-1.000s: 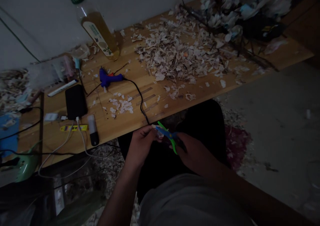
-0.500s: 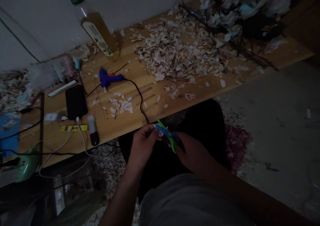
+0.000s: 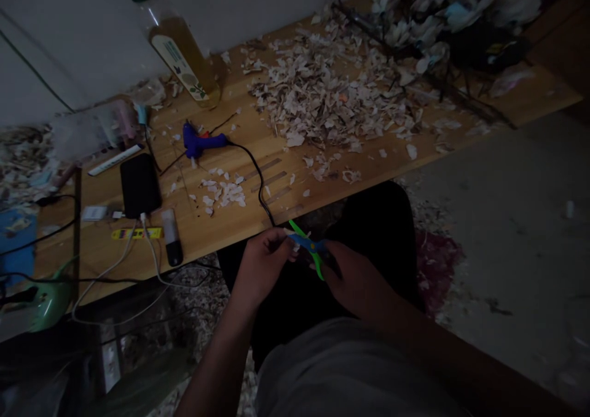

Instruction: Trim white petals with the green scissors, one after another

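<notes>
Just in front of the table edge, over my lap, my right hand (image 3: pixel 353 276) grips blue and green scissors (image 3: pixel 310 244). Their blades point left, toward my left hand (image 3: pixel 263 263). Between the thumb and fingers of that left hand is a small pale flake (image 3: pixel 296 247), partly hidden by the fingertips and the blades. The flake looks like the thin scraps on the table, but its exact kind is unclear in the dim light. A small group of cut pale flakes (image 3: pixel 225 193) lies on the table beyond my left hand.
A large heap of pale scraps (image 3: pixel 322 97) covers the table's middle. Behind the small flakes lies a blue glue gun (image 3: pixel 200 142), its cord running to the front edge. Leftward are a bottle (image 3: pixel 184 61), a black phone-like device (image 3: pixel 139 187) and cables. Branches with white flowers (image 3: pixel 415 24) lie far right.
The scissors' blades have shifted slightly at the flake, with a small pale bit now showing beside them. Both hands stay nearly in place.
</notes>
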